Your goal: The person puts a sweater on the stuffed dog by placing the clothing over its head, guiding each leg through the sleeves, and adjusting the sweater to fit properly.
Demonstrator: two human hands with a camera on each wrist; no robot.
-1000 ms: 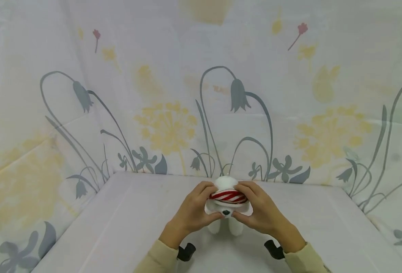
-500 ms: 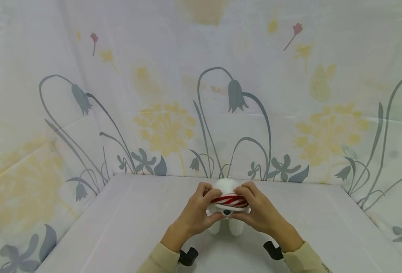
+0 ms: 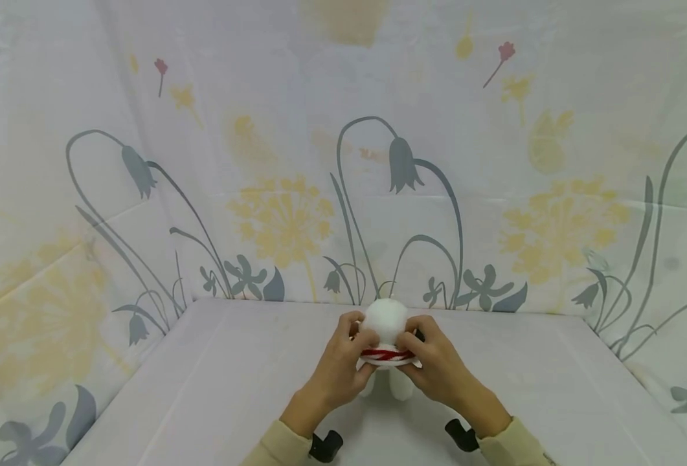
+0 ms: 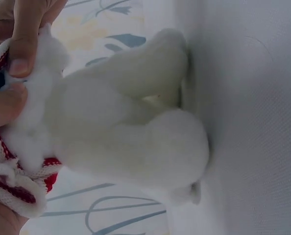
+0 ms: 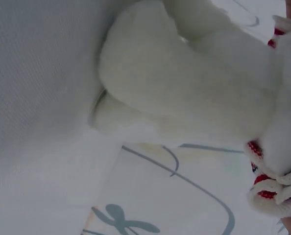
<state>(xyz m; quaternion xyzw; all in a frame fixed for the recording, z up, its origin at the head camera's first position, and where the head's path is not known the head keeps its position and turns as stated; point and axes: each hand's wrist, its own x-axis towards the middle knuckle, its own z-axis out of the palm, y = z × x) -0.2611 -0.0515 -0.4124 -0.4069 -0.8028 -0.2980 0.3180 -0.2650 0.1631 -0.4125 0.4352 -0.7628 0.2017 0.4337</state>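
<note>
Lower than half a second ago, the striped band (image 3: 386, 355) now hides the nose from the head camera, and more white crown shows above it; whether the band slides or the head tips cannot be told. It lies between bent fingertips above and thumbs below. Its owner, a white toy (image 3: 385, 317), stands with its head between the two hands and its legs below the thumbs. Left hand (image 3: 338, 362) and right hand (image 3: 439, 362) mirror each other, each gripping the band with curled fingers; how much of the head is pinched with it is unclear. A knitted loop (image 4: 13, 191) hangs just beside the fingers in the left wrist view. The step in hand appears to be adjusting the band on the head; the next move seems to call for even tension from both sides, with the toy kept steady on its feet. Under the hands spreads a pale table (image 3: 232, 369); behind the wrists come a left sleeve (image 3: 279, 445) and a right sleeve (image 3: 515, 443). Beyond the fingertips rises a flowered backdrop (image 3: 285, 220).
</note>
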